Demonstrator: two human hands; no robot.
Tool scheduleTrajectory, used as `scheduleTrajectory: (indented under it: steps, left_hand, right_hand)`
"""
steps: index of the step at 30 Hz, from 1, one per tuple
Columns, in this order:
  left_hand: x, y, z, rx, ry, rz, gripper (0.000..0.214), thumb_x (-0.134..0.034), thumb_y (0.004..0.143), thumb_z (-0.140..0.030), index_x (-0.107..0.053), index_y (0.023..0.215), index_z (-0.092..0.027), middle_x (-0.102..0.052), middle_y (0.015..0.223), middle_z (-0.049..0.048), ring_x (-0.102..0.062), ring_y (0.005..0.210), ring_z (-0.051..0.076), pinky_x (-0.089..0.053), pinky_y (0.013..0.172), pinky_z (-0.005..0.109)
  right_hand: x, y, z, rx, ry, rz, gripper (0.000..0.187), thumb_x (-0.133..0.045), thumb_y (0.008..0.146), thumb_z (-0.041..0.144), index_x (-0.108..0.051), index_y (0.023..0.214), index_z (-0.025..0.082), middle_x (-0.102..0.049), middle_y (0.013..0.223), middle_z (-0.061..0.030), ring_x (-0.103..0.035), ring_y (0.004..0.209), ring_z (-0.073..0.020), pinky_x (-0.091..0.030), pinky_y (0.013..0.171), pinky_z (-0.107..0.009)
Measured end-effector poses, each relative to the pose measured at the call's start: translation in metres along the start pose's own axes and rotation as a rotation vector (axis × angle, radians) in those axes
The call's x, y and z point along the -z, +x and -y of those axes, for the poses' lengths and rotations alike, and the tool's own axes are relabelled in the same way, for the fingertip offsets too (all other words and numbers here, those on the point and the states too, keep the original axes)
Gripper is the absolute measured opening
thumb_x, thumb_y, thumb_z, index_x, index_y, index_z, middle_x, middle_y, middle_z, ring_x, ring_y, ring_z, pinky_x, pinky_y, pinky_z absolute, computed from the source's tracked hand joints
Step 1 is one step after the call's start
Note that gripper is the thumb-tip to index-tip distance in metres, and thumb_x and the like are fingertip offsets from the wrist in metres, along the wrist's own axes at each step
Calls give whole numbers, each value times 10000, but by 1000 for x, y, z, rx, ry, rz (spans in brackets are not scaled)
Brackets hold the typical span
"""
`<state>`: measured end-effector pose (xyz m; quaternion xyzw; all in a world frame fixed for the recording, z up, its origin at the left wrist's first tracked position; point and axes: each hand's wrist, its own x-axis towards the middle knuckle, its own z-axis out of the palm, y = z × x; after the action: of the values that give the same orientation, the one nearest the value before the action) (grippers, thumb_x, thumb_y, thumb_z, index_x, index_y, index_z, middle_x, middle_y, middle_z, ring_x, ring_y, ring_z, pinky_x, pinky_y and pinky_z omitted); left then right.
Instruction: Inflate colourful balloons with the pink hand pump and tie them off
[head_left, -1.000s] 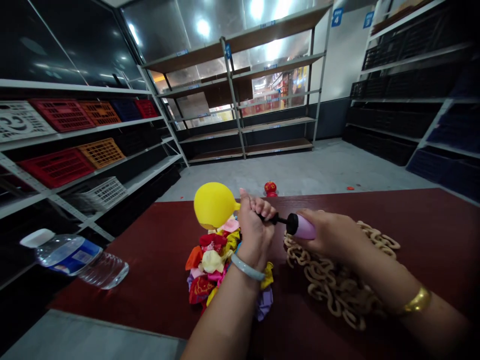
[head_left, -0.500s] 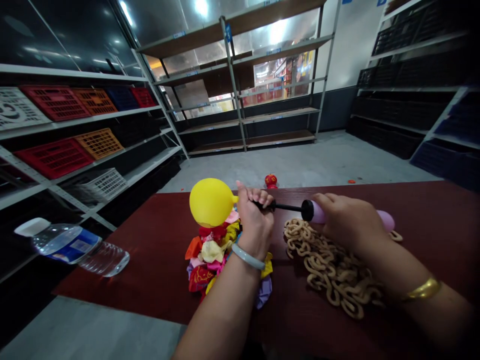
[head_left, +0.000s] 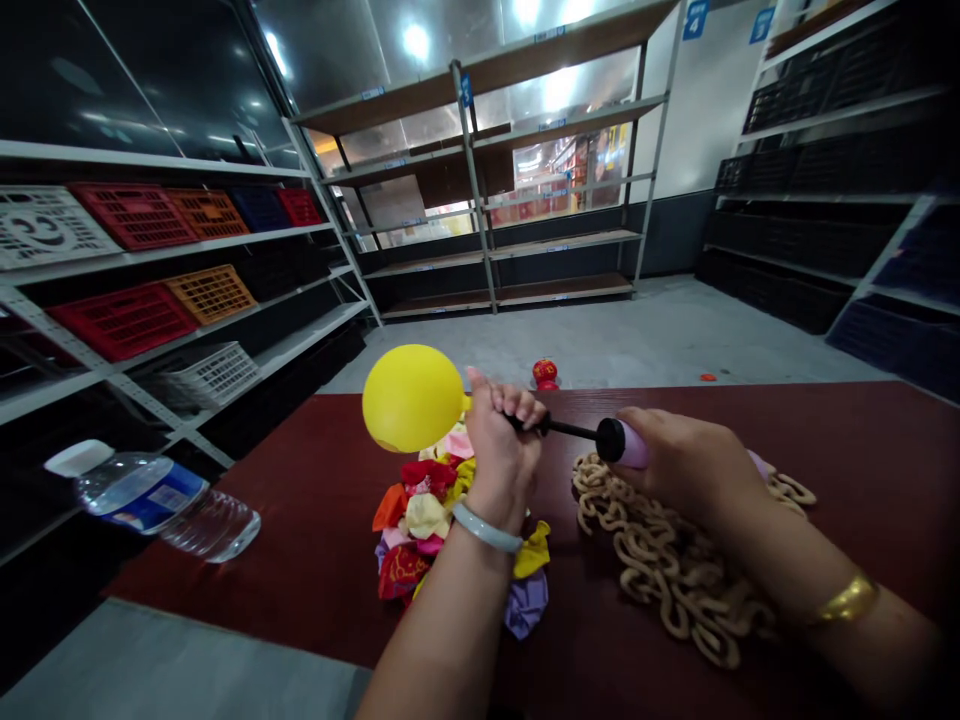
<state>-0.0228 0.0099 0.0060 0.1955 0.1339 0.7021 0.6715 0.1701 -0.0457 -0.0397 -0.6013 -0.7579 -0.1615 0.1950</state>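
Observation:
My left hand [head_left: 501, 440] is closed around the neck of a yellow balloon [head_left: 411, 397] and the black nozzle of a hand pump. The balloon is partly inflated and sticks out to the left of my fist. My right hand [head_left: 679, 462] is wrapped round the purple pump barrel [head_left: 628, 445], with its black rod showing between my hands. Below my left wrist lies a heap of flat balloons [head_left: 439, 525] in several colours.
A pile of tan chain links [head_left: 667, 560] lies on the dark red table [head_left: 300, 520] under my right arm. A clear water bottle [head_left: 154, 497] lies on its side at the table's left edge. A small red object [head_left: 545, 373] stands at the far edge. Shelving with crates lines the left.
The yellow balloon has grown and risen a little. My right hand drew the pump barrel out to the right, then pushed it partway back toward my left hand.

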Motion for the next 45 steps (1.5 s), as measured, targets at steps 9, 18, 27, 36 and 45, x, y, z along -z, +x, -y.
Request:
scheduleTrajectory:
  steps: [9,18,27,36,45]
  left_hand:
    - [10,16,-19,-112,-57,-48,571,-614,894,-542,-285,581,-196,-280,465,-80,-302,368,53,-231,406,212]
    - [-8,-25,38,51,-25,23,580,-589,876,-615,-343,575,-185,-302,475,-67,-290,390,56,-228,416,216]
    - [-9,-26,40,97,1,6,594,-596,851,-644,-353,568,-182,-318,473,-62,-318,401,63,-253,430,222]
    - [10,17,-24,-104,-37,-72,553,-602,900,-551,-318,578,-201,-297,460,-72,-317,379,65,-234,414,228]
    - [2,-4,12,-25,-85,-21,563,-584,888,-598,-338,586,-191,-304,480,-69,-298,390,61,-221,426,222]
  right_hand:
    - [5,-2,-23,-30,-44,9,430,-598,793,475,-630,1146,232,-730,984,-76,-682,799,-280,-396,588,-363]
    - [6,-4,17,-1,-77,-70,352,-601,795,493,-629,988,199,-718,850,-77,-670,689,-249,-319,525,-329]
    - [2,-3,10,7,48,-18,435,-600,812,553,-648,1106,235,-743,958,-74,-681,719,-236,-383,545,-326]
    - [1,2,-28,-10,27,30,437,-593,824,524,-637,1168,258,-736,1084,-72,-702,895,-292,-478,683,-389]
    - [5,-4,-18,-46,-112,12,450,-603,796,522,-644,1131,225,-740,1095,-101,-701,813,-314,-412,562,-394]
